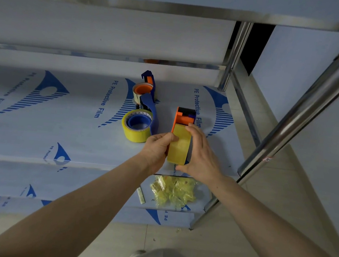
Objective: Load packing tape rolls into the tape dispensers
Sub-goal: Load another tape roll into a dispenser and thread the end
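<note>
An orange tape dispenser (183, 117) stands on edge on the film-covered shelf (61, 131), with a yellow tape roll (179, 144) seated in it. My left hand (159, 146) grips the roll's left side, thumb on its face. My right hand (200, 153) holds the roll's right side, fingers curled over its top and bottom. To the left lies a blue dispenser (152, 114) with a yellow roll on its blue hub (137, 125). Behind it lies another dispenser (145, 85) with an orange hub and a pale roll.
A crumpled heap of yellow tape scraps (174, 191) and a small white strip (141, 195) lie on the lower shelf. Steel posts (230, 55) frame the rack on the right, with a slanted steel tube (311, 95) in front. Tiled floor lies below.
</note>
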Tool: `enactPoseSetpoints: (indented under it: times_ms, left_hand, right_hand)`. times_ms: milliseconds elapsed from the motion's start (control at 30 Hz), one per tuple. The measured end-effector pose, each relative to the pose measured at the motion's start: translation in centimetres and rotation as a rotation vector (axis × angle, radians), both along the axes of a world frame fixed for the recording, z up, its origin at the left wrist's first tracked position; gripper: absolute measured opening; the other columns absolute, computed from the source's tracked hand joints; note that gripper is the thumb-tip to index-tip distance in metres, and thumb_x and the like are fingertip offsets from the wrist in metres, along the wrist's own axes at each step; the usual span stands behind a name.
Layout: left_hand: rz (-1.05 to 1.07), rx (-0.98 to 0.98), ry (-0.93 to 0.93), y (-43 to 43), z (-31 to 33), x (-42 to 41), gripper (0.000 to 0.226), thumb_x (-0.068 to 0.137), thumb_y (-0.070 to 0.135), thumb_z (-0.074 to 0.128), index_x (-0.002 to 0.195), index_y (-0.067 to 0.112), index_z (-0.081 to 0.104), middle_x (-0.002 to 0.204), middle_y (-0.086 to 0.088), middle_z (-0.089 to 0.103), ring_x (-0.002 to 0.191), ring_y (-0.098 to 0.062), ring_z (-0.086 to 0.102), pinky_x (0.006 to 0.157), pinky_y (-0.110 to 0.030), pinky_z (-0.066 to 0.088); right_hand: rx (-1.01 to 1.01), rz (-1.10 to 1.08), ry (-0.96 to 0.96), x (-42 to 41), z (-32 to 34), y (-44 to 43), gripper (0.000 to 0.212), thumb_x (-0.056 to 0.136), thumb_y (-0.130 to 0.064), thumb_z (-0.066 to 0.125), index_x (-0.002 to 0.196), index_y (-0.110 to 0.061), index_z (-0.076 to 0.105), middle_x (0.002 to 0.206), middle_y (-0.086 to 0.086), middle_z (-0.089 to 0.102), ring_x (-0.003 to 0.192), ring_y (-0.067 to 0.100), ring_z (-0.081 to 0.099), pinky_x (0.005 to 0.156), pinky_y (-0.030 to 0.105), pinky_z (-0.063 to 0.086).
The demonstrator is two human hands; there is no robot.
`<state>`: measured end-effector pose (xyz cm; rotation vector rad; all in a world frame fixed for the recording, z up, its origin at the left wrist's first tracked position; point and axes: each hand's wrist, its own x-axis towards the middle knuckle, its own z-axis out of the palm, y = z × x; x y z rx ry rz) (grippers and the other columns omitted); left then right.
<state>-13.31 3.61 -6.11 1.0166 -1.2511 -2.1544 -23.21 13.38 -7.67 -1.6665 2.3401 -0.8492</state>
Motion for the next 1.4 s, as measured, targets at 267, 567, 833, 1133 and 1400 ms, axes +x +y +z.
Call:
enactPoseSetpoints:
  times_ms: [267,567,833,1133,1400]
  left_hand:
    - [0.015,0.037,0.041,0.1,0.4,-0.4,0.014,0.081,-0.004,0.048,0.074,0.006,0.056,0.074,-0.010,0.056,0.068,-0.021,0.054,0.063,-0.030,0.046]
    - [0.048,0.034,0.014,0.1,0.5,-0.9,0.018,0.075,-0.008,0.044,0.067,0.008,0.047,0.067,-0.009,0.044,0.063,-0.020,0.047,0.057,-0.029,0.040]
    - [0.036,-0.032,-0.003,0.3,0.7,-1.1,0.028,0.076,-0.016,0.039,0.063,0.008,0.048,0.065,-0.008,0.047,0.062,-0.019,0.048,0.057,-0.027,0.042]
    - [-0.007,-0.001,0.014,-0.2,0.7,-1.0,0.029,0.067,0.006,0.059,0.094,-0.002,0.061,0.082,-0.014,0.060,0.073,-0.022,0.058,0.066,-0.033,0.047]
    - [0.000,-0.073,-0.028,0.0,1.1,-1.6,0.016,0.078,-0.007,0.052,0.081,0.006,0.062,0.076,-0.010,0.059,0.069,-0.021,0.056,0.065,-0.030,0.046]
  right_hand:
    - [-0.003,-0.021,0.006,0.0,0.2,-0.3,0.109,0.058,-0.023,0.086,0.144,-0.017,0.019,0.154,0.000,0.017,0.140,0.018,0.025,0.103,0.037,0.042]
    - [-0.010,-0.039,0.018,-0.1,0.1,-0.6,0.105,0.058,-0.020,0.084,0.143,-0.017,0.022,0.152,0.001,0.021,0.138,0.020,0.029,0.100,0.037,0.044]
    - [-0.048,-0.034,0.009,-0.4,-0.1,-1.0,0.102,0.056,-0.015,0.085,0.140,-0.014,0.027,0.149,0.004,0.027,0.136,0.021,0.033,0.098,0.036,0.045]
    - [0.011,-0.054,-0.002,-0.6,0.9,-1.3,0.106,0.056,-0.021,0.086,0.141,-0.016,0.023,0.147,0.002,0.027,0.132,0.021,0.037,0.093,0.036,0.046]
    - [0.072,-0.074,0.031,-0.9,1.3,-1.6,0.107,0.055,-0.022,0.087,0.140,-0.017,0.023,0.146,0.001,0.027,0.129,0.023,0.040,0.093,0.039,0.048]
